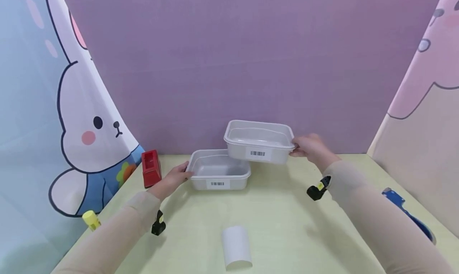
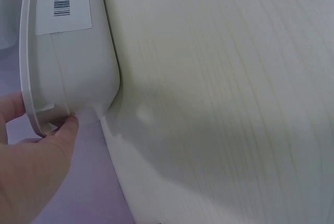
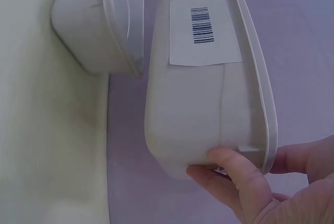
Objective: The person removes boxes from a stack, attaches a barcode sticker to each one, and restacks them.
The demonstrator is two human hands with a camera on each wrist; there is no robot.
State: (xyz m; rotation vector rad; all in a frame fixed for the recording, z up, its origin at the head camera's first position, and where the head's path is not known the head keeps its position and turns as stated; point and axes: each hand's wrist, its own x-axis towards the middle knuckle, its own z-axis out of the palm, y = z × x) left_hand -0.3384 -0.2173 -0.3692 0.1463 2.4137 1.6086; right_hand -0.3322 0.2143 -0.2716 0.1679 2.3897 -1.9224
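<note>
Two white plastic containers with barcode labels are at the back of the table. My left hand grips the left end of the lower container, which stands on the tabletop. In the left wrist view, the thumb and fingers pinch its rim at the corner. My right hand holds the right end of the other container, raised above the table and up and right of the first. Seen from the right wrist, fingers curl under the raised container; a gap shows between the two. Both look bare inside.
A red box-like object stands at the left edge. A yellow-capped item is partly behind my left sleeve. A white curved piece lies at the front middle. A blue tool lies right, partly behind my right arm. A purple curtain hangs behind.
</note>
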